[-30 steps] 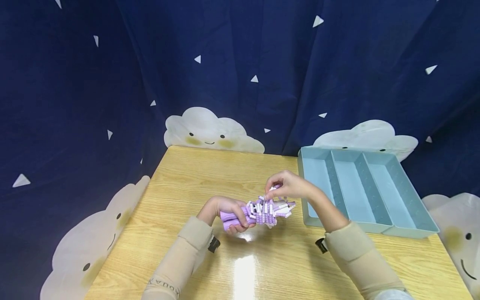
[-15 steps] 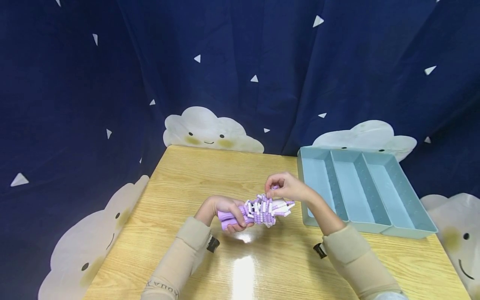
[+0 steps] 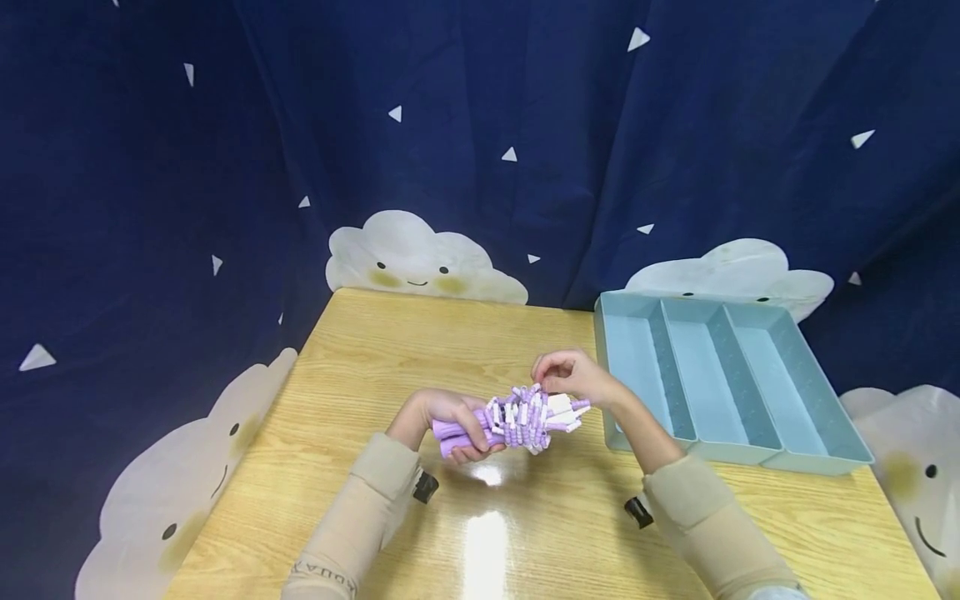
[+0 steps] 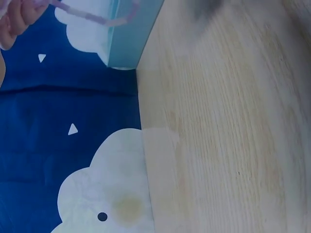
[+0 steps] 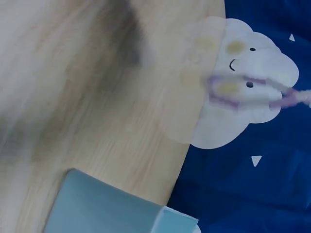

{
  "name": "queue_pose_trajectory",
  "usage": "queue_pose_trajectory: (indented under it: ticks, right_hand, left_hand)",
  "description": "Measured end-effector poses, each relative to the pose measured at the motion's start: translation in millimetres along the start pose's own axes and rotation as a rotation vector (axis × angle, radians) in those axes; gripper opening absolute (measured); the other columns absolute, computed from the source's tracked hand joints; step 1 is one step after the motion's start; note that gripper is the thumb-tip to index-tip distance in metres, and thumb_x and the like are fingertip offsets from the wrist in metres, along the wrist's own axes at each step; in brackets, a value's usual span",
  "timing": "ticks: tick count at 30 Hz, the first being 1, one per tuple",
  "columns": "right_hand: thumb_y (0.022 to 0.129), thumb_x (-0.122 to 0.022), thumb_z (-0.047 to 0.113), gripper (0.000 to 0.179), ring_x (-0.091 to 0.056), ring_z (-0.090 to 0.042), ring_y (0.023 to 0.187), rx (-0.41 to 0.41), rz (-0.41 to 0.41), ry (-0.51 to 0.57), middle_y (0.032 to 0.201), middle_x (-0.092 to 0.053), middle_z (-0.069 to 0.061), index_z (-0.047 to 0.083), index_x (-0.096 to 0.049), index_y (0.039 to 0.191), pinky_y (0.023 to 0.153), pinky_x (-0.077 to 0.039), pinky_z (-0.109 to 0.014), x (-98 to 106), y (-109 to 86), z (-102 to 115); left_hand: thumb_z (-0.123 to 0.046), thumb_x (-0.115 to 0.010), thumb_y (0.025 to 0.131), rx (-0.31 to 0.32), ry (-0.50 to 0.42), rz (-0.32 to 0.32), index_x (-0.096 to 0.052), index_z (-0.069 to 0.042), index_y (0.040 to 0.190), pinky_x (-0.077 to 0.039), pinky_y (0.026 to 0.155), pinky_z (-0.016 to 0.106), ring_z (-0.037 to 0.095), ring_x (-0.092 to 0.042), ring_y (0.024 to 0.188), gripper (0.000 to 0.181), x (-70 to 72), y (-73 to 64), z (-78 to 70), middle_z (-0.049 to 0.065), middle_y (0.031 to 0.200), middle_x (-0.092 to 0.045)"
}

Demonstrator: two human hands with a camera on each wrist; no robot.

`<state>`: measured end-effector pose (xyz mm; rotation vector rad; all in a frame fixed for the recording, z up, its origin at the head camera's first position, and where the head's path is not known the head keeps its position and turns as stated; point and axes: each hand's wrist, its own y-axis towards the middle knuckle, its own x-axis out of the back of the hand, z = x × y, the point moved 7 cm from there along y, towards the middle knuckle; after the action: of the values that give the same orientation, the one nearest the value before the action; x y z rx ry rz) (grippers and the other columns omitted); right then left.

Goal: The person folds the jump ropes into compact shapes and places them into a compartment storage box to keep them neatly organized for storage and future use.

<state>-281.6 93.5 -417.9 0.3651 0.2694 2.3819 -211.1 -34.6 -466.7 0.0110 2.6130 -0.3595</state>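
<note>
Rope of bunched purple-and-white beads is held over the tabletop left of the divided tray, long axis toward it; left hand grips the tray-remote handles, right hand, nearer the tray, pinches beads.

Can't resolve single beads under pinch of right hand: too small. Can't see tubes whole: partly hidden by left hand. In both wrist views, see beads blurred, tray cut off by edge.
</note>
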Motion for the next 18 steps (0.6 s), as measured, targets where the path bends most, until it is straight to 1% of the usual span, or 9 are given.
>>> queue_pose_trajectory:
  ticks: [2,5,8,11,14,16,17,18]
  right_hand:
    - [0.085,-0.063,0.010,0.001,-0.055,-0.005,0.080,-0.017,-0.016,0.036,0.090,-0.060,0.003,0.011,-0.064,0.085,0.065,-0.048,-0.015,0,-1.8,-4]
    - [0.086,-0.059,0.005,0.016,-0.055,-0.004,0.078,-0.065,-0.057,0.058,0.087,-0.060,0.005,0.020,-0.064,0.084,0.064,-0.048,-0.014,1,-2.9,-10]
    - [0.085,-0.053,-0.004,0.028,-0.054,-0.003,0.068,-0.142,-0.117,0.058,0.078,-0.060,0.007,0.022,-0.063,0.081,0.057,-0.046,-0.014,1,-4.8,-16]
    - [0.083,-0.045,-0.010,0.036,-0.052,-0.001,0.060,-0.213,-0.165,0.107,0.069,-0.057,0.008,0.021,-0.062,0.079,0.051,-0.044,-0.013,-2,-7.4,-18]
    - [0.081,-0.047,-0.008,0.032,-0.049,0.000,0.059,-0.242,-0.191,0.206,0.066,-0.053,0.010,0.020,-0.062,0.079,0.051,-0.043,-0.011,-9,-8.7,-14]
    - [0.079,-0.058,0.001,0.018,-0.049,0.002,0.060,-0.239,-0.204,0.287,0.066,-0.053,0.011,0.019,-0.062,0.080,0.052,-0.043,-0.009,-14,-9.5,-11]
    - [0.078,-0.061,0.005,0.014,-0.050,0.002,0.061,-0.228,-0.204,0.311,0.068,-0.054,0.011,0.018,-0.062,0.082,0.053,-0.043,-0.009,-16,-10.5,-10]
    - [0.077,-0.065,0.014,0.008,-0.051,0.002,0.064,-0.226,-0.206,0.301,0.071,-0.055,0.012,0.019,-0.062,0.082,0.056,-0.044,-0.009,-17,-11.5,-11]
  left_hand:
    - [0.005,-0.037,0.081,-0.003,0.003,-0.001,-0.044,-0.002,0.089,-0.036,0.043,0.019,0.008,-0.040,0.048,0.013,-0.3,0.5,-0.8,0.001,0.060,-0.045]
    - [0.006,-0.036,0.081,-0.010,0.005,0.003,-0.044,-0.002,0.089,-0.036,0.043,0.020,0.009,-0.040,0.048,0.014,-1.1,0.9,-1.7,0.001,0.060,-0.045]
    - [0.005,-0.034,0.081,-0.018,0.003,0.003,-0.044,-0.003,0.088,-0.037,0.043,0.020,0.009,-0.040,0.048,0.014,-1.3,0.5,-2.2,0.000,0.060,-0.045]
    - [0.004,-0.034,0.082,-0.024,-0.002,0.000,-0.044,-0.003,0.088,-0.037,0.043,0.020,0.008,-0.040,0.048,0.014,-0.9,-0.4,-2.2,0.000,0.060,-0.045]
    - [0.003,-0.036,0.082,-0.032,0.001,-0.008,-0.044,-0.003,0.089,-0.036,0.043,0.019,0.008,-0.040,0.048,0.012,0.7,-1.0,-2.3,0.000,0.060,-0.044]
    - [0.002,-0.037,0.082,-0.041,0.010,-0.014,-0.043,-0.003,0.090,-0.036,0.043,0.019,0.007,-0.040,0.048,0.012,1.8,-0.6,-2.6,-0.001,0.060,-0.044]
    - [0.003,-0.035,0.082,-0.048,0.014,-0.015,-0.043,-0.003,0.090,-0.036,0.043,0.019,0.007,-0.040,0.048,0.013,0.8,-0.7,-4.0,-0.001,0.060,-0.044]
    - [0.004,-0.033,0.082,-0.058,0.018,-0.017,-0.043,-0.003,0.090,-0.036,0.043,0.019,0.007,-0.040,0.048,0.014,1.1,-0.7,-4.5,-0.001,0.060,-0.044]
